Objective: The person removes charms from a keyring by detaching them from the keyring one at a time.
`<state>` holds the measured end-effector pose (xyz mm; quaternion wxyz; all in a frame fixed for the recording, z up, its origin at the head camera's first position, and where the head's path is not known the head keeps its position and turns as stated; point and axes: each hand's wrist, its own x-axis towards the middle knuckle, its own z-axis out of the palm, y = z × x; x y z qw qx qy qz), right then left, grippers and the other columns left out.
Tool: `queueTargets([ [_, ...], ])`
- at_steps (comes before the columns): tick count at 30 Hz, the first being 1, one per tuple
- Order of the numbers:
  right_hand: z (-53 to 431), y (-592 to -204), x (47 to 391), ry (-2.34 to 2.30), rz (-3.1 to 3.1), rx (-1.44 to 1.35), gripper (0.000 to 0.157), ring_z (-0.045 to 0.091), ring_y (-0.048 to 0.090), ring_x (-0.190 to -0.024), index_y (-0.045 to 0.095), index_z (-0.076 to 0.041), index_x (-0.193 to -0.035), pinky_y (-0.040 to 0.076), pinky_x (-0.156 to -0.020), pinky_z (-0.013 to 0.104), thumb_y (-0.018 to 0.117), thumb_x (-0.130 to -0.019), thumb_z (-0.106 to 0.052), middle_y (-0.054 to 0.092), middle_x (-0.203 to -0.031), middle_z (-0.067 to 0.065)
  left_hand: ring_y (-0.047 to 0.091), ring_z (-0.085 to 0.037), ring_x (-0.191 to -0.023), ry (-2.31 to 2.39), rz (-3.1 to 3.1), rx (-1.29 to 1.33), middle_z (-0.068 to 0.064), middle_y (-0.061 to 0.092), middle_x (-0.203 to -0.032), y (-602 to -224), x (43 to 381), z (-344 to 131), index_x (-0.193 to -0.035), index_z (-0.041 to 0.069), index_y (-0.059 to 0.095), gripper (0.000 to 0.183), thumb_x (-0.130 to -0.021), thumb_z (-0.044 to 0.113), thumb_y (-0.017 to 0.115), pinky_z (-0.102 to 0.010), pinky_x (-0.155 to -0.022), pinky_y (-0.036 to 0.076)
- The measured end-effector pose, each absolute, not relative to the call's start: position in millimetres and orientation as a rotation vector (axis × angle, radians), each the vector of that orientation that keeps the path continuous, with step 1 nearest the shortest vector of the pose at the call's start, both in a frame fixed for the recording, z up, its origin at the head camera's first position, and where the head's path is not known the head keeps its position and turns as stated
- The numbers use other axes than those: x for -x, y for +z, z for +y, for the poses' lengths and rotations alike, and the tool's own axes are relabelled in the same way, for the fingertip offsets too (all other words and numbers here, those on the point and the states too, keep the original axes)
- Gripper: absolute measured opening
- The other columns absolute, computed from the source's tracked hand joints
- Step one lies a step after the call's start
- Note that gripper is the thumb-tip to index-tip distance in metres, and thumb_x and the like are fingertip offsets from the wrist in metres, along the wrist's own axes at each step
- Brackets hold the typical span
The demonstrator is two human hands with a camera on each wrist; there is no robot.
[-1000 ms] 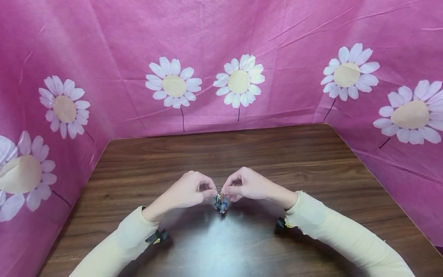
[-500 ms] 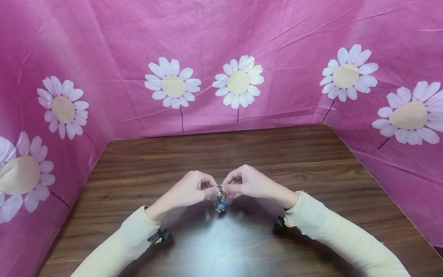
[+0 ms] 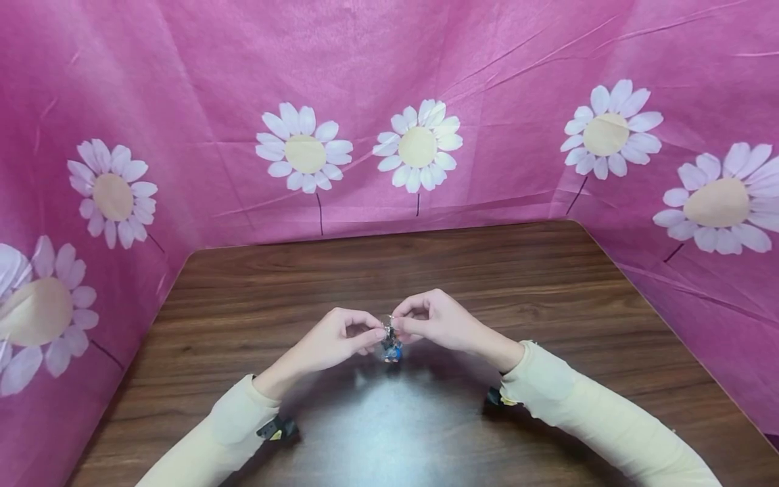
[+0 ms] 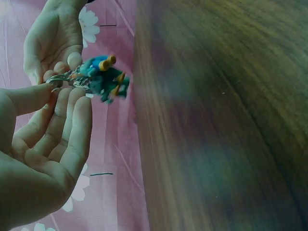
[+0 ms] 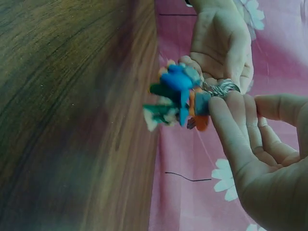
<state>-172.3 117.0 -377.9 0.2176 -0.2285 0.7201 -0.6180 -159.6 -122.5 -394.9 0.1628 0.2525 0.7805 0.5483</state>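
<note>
Between my two hands, over the middle of the table, hangs a keychain [image 3: 391, 352] with small colourful figure charms. My left hand [image 3: 331, 341] pinches its metal ring part between thumb and fingertips. From the other side, my right hand [image 3: 443, 321] pinches the ring part too. In the left wrist view, blue, green and yellow figures [image 4: 107, 79] dangle from the metal rings [image 4: 60, 78]. Blue, green and orange charms [image 5: 178, 91] blur in the right wrist view, beside silvery rings [image 5: 224, 87]. The exact grip on each ring is partly hidden by fingers.
A brown wood-grain table [image 3: 389, 270] lies under the hands. Pink cloth [image 3: 365, 54] with large white daisies walls off its back and both sides. Each sleeve has a dark strap piece [image 3: 278, 428] at the wrist.
The keychain has risen slightly, and its charms have swung and turned. Both hands keep their pinch, the right fingertips now a little higher, with a ring showing between them.
</note>
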Motion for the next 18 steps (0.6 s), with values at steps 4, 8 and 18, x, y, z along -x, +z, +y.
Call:
queueTargets([
  [4, 117.2, -380.6, 172.9, -1.775, 1.955, 0.631, 0.019, 0.028, 0.074, -0.082, 0.068, 0.013, -0.106, 0.061, -0.079, 0.043, 0.066, -0.097, -0.004, 0.072, -0.094, 0.017, 0.071, -0.045, -0.081, 1.604, 2.247, -0.696, -0.02, 0.073, -0.093, -396.5, 158.7, -120.6, -0.111, 0.0, 0.073, 0.022, -0.101, 0.019, 0.065, -0.037, -0.071, 0.062],
  [8, 116.7, -381.6, 172.8, -1.793, 1.937, 0.669, 0.02, 0.03, 0.073, -0.083, 0.067, 0.013, -0.107, 0.061, -0.078, 0.044, 0.066, -0.097, -0.005, 0.072, -0.096, 0.02, 0.07, -0.047, -0.081, 1.663, 2.256, -0.676, -0.015, 0.075, -0.09, -395.5, 157.5, -118.8, -0.11, 0.0, 0.073, 0.022, -0.102, 0.019, 0.064, -0.042, -0.07, 0.062],
  [18, 120.0, -382.2, 174.9, -1.678, 1.98, 0.651, 0.019, 0.051, 0.069, -0.086, 0.071, 0.009, -0.103, 0.061, -0.077, 0.049, 0.07, -0.096, -0.008, 0.073, -0.092, 0.022, 0.07, -0.039, -0.074, 1.558, 2.36, -0.777, -0.011, 0.074, -0.086, -396.3, 155.4, -122.4, -0.103, 0.007, 0.074, 0.017, -0.102, 0.02, 0.064, -0.043, -0.067, 0.062],
])
